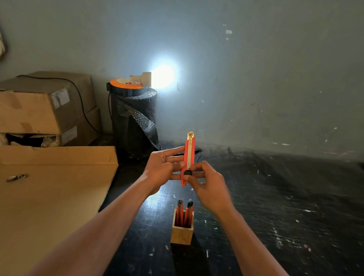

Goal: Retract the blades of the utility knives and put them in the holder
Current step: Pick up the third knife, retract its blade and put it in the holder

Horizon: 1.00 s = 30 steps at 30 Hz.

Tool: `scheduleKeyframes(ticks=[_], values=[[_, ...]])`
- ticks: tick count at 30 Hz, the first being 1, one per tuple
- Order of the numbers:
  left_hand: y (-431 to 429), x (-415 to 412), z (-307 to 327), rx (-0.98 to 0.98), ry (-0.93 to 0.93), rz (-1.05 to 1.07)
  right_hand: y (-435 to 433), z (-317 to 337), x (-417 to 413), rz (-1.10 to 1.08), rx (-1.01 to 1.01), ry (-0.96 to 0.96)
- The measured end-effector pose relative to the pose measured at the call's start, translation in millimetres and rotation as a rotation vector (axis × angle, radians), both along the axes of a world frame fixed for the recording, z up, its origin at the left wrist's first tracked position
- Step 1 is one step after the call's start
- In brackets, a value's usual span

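Together, both hands (pixel 163 169) (pixel 207 187) hold the knife (pixel 188 157) upright.

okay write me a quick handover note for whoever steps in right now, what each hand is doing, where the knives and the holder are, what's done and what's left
Left hand: steadies the red utility knife from its left side, held upright in the air above the dark table.
Right hand: fingers at the black slider knob, low on the knife body.
Blade: none shows past the metal tip, so it looks retracted; I can't be certain.
Wooden holder: on the table just below the hands, with two red knives standing in it.
Done: two knives stowed.
Left: confirm the blade is in, then drop this knife into the holder. No other loose knives clearly in view.
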<state>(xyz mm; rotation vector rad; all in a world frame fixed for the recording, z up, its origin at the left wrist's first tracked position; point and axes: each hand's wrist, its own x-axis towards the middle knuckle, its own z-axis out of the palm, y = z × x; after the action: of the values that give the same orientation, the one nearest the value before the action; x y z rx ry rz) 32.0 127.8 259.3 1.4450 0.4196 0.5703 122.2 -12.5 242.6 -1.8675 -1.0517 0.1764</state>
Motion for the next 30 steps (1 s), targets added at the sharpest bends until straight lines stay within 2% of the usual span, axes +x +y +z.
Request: scheduleKeyframes(ticks=[6, 10, 15, 30], values=[[-0.7, 0.6, 2.5, 0.002, -0.002, 0.003, -3.4, -0.9, 0.4, 0.021, -0.005, -0.062], [-4.9, 1.3, 3.3, 0.012, 0.003, -0.013, -2.1, -1.5, -0.5, -0.034, 0.000, -0.018], [-4.5, 2.1, 3.5, 0.022, 0.003, 0.001, -4.8, -5.5, 0.1, 0.023, -0.004, -0.089], [-4.5, -1.8, 3.3, 0.001, -0.017, 0.011, -2.3, -6.5, 0.8, 0.019, -0.006, -0.048]])
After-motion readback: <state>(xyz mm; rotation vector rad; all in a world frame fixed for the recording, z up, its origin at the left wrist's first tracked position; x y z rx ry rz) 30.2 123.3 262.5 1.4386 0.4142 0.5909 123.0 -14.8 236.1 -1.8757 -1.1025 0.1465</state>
